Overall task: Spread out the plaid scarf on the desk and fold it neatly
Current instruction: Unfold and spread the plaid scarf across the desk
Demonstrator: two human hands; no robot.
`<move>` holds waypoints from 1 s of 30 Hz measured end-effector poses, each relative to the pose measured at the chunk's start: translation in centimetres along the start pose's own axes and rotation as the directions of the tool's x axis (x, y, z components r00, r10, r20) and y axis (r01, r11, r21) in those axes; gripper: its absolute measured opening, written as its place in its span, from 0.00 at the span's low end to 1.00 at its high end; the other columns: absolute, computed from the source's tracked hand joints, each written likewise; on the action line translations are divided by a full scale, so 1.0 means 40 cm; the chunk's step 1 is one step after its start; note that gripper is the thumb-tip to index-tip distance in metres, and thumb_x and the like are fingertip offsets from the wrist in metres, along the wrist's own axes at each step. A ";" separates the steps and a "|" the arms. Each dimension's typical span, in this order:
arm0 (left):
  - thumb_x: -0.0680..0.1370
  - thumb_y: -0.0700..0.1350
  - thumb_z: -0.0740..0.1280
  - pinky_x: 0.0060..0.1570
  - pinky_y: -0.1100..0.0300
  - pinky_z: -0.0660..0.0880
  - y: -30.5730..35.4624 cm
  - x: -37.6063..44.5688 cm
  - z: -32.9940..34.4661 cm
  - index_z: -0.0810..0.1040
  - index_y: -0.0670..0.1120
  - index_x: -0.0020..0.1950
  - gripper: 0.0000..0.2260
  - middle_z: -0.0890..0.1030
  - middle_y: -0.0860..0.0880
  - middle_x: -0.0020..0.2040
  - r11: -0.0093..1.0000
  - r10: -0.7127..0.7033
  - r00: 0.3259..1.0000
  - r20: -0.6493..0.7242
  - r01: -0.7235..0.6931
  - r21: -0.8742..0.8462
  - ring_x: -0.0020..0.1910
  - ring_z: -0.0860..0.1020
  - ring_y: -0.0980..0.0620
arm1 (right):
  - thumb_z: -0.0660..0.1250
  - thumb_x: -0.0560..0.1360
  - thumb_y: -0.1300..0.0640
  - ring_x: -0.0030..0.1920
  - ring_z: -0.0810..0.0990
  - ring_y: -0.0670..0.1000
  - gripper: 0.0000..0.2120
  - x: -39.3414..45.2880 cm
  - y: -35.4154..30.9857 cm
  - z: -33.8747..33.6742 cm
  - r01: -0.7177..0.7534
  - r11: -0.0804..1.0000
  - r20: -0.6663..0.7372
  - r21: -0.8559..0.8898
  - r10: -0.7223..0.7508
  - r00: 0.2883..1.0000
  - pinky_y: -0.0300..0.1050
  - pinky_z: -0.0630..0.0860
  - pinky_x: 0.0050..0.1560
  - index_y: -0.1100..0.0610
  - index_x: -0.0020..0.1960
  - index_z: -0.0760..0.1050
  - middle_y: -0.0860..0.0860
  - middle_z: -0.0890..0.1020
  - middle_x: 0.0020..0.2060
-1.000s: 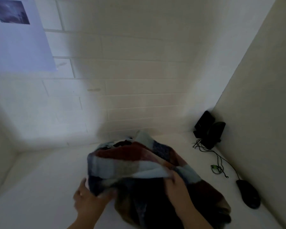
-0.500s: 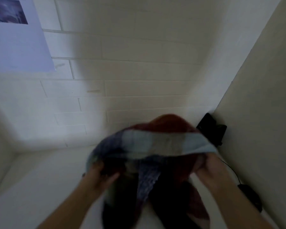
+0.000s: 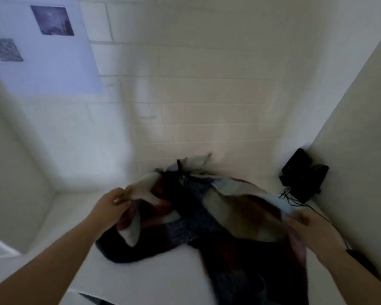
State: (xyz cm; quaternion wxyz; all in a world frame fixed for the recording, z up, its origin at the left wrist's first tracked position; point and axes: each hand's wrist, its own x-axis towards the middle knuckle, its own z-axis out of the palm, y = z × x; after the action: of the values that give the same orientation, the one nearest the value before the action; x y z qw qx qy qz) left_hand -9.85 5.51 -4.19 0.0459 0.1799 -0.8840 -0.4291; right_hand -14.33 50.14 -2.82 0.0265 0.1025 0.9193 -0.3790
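Head view, looking down at the white desk [image 3: 163, 280], and both hands are on the scarf [image 3: 218, 216]. Left hand [image 3: 110, 205] pinches a pale corner of it at the left edge, fingers curled tight, cloth bunched up at the fingertips. Right hand [image 3: 310, 227] is out wide on the other side, fingers curled over the scarf's light blue edge, gripping it. Between the two hands the plaid runs in red, navy, cream and pale blue, stretched loosely but far from flat: it sags and twists in the middle. A dark fold loops down onto the desk below the left hand, and a long dark length trails toward the near edge at lower right. Fringe [image 3: 196, 164] sticks up at the far end, close to the brick wall [image 3: 207, 95]. Motion blur smears the cloth. Two black speakers [image 3: 304, 175] sit in the far right corner, a thin cable [image 3: 295, 199] running from them behind the right hand. A sheet [image 3: 53, 62] with two small pictures hangs on the wall at upper left.
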 end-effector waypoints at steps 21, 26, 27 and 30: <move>0.45 0.54 0.79 0.47 0.43 0.77 0.031 -0.081 0.121 0.77 0.49 0.55 0.39 0.80 0.44 0.56 0.390 0.467 0.822 0.327 -0.523 0.758 0.53 0.77 0.40 | 0.66 0.70 0.41 0.66 0.68 0.58 0.37 -0.148 -0.109 0.232 0.385 0.722 0.425 -0.575 -0.139 0.895 0.51 0.70 0.64 0.53 0.72 0.57 0.54 0.68 0.66; 0.70 0.57 0.67 0.65 0.48 0.66 -0.033 -0.129 0.198 0.55 0.49 0.74 0.37 0.60 0.44 0.75 0.479 0.106 0.843 0.527 -0.508 0.716 0.70 0.65 0.42 | 0.57 0.78 0.57 0.67 0.69 0.57 0.26 -0.173 -0.036 0.292 0.062 0.648 0.296 -0.759 0.258 0.920 0.48 0.71 0.62 0.56 0.74 0.54 0.57 0.66 0.69; 0.74 0.55 0.63 0.68 0.48 0.62 -0.052 -0.140 0.211 0.49 0.50 0.76 0.36 0.54 0.45 0.77 0.486 -0.020 0.841 0.541 -0.464 0.740 0.72 0.60 0.42 | 0.54 0.79 0.59 0.66 0.71 0.55 0.17 -0.171 -0.021 0.285 0.070 0.665 0.307 -0.744 0.247 0.919 0.46 0.71 0.62 0.57 0.67 0.65 0.54 0.72 0.64; 0.76 0.54 0.61 0.70 0.48 0.60 -0.099 -0.153 0.238 0.45 0.51 0.76 0.35 0.50 0.45 0.78 0.503 -0.099 0.870 0.482 -0.374 0.779 0.74 0.58 0.42 | 0.53 0.79 0.60 0.51 0.77 0.51 0.15 -0.176 0.006 0.251 0.133 0.704 0.337 -0.697 0.158 0.928 0.41 0.73 0.45 0.51 0.34 0.61 0.46 0.69 0.37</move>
State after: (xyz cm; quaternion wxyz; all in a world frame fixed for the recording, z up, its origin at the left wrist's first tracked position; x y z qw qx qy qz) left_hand -5.30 12.53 -12.77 -0.2274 -0.0041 -0.9731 0.0375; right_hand -7.67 42.08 -9.25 0.2399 0.0169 0.9706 -0.0083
